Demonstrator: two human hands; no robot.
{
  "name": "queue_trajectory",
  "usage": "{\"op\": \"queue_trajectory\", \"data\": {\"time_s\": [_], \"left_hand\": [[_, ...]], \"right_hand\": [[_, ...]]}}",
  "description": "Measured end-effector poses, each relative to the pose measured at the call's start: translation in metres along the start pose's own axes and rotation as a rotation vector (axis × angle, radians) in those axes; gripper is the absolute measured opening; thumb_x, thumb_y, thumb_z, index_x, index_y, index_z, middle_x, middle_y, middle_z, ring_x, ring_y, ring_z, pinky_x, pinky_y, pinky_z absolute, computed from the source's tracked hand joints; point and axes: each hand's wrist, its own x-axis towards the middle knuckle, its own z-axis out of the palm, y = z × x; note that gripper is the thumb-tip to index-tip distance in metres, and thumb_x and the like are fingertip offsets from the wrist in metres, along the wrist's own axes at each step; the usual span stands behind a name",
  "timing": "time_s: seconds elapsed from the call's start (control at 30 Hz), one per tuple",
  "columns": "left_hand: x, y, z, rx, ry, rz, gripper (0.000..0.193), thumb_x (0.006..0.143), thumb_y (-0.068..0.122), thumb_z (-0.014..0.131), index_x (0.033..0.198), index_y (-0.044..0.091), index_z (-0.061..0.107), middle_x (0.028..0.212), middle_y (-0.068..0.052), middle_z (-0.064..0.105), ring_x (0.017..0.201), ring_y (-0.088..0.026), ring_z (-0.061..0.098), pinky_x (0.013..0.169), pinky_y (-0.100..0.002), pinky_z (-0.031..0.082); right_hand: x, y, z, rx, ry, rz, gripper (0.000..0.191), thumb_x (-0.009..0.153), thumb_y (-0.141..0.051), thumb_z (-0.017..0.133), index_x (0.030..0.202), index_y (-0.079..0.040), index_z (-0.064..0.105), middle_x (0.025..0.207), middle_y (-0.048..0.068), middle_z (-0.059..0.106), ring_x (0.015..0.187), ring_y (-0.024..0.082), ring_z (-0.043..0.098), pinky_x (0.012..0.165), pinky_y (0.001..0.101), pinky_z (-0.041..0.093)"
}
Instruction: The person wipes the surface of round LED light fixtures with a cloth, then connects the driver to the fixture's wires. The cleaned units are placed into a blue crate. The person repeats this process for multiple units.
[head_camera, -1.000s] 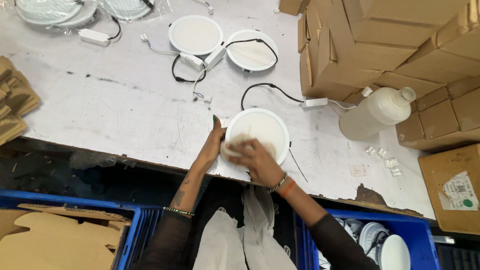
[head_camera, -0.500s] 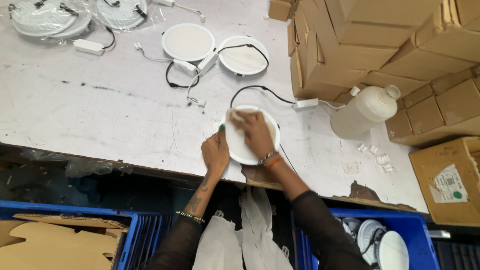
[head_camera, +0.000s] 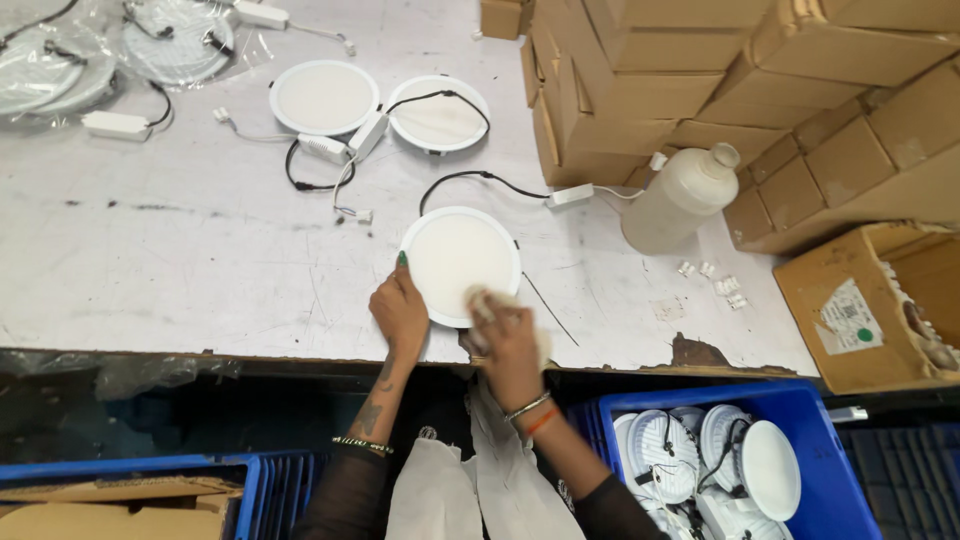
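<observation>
Round white panel light (head_camera: 455, 262) lies flat at centre of frame, near the lower edge of the scuffed white tabletop (head_camera: 180, 270). Left hand (head_camera: 400, 312) rests at its lower-left rim, fingers curled loosely against the edge, steadying it. Right hand (head_camera: 507, 338) at the lower-right rim, fingers closed around a small pale cloth (head_camera: 484, 302) pressed to the light's face; hand is motion-blurred.

A black cable (head_camera: 478, 177) runs from the light up and right to a small white driver box (head_camera: 571, 195). Just right of that, a white plastic bottle (head_camera: 682, 197) lies tilted against stacked cardboard boxes (head_camera: 700, 70), upper right of frame. Two more round panel lights (head_camera: 380, 105) sit side by side at upper centre, with wires. Bagged lights (head_camera: 120, 50) at upper left. Lower right, a blue crate (head_camera: 830, 450) holds several similar lights. An open brown carton (head_camera: 880, 300) stands at the right edge.
</observation>
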Motion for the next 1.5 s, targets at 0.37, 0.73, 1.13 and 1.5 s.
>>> {"op": "queue_trajectory", "data": {"time_s": [0.37, 0.73, 1.13, 1.5], "left_hand": [[0.000, 0.002, -0.011, 0.085, -0.011, 0.014, 0.066, 0.110, 0.035, 0.039, 0.067, -0.007, 0.064, 0.053, -0.024, 0.057, 0.045, -0.037, 0.053, 0.050, -0.049, 0.040], [0.016, 0.004, -0.004, 0.083, 0.011, 0.085, 0.054, 0.108, 0.025, 0.044, 0.071, -0.008, 0.065, 0.061, -0.027, 0.058, 0.053, -0.040, 0.059, 0.055, -0.051, 0.043], [0.009, 0.008, -0.029, -0.145, -0.030, -0.040, 0.048, 0.108, 0.032, 0.040, 0.095, -0.004, 0.070, 0.064, -0.013, 0.069, 0.058, -0.024, 0.070, 0.054, -0.036, 0.051], [0.058, 0.059, -0.010, -0.875, -0.048, -0.342, 0.036, 0.105, 0.016, 0.047, 0.132, -0.005, 0.037, 0.134, -0.021, 0.052, 0.112, -0.031, 0.066, 0.084, -0.040, 0.061]], "right_hand": [[0.047, 0.017, 0.015, -0.056, 0.049, 0.069, 0.056, 0.079, 0.015, 0.061, 0.128, -0.010, 0.071, 0.142, 0.007, 0.062, 0.109, 0.032, 0.055, 0.091, 0.0341, 0.054], [0.113, 0.002, 0.043, 0.253, -0.142, -0.220, 0.065, 0.070, 0.018, 0.054, 0.123, -0.015, 0.074, 0.143, 0.005, 0.062, 0.120, 0.034, 0.050, 0.099, 0.0364, 0.051], [-0.025, 0.092, -0.039, 0.484, -0.065, 0.236, 0.069, 0.071, 0.020, 0.040, 0.117, -0.014, 0.079, 0.128, 0.006, 0.075, 0.117, 0.024, 0.071, 0.098, 0.0319, 0.059], [-0.049, 0.128, -0.065, 0.635, 0.415, 0.466, 0.058, 0.085, 0.017, 0.041, 0.130, -0.004, 0.071, 0.126, 0.011, 0.071, 0.104, 0.016, 0.063, 0.086, 0.0226, 0.048]]}}
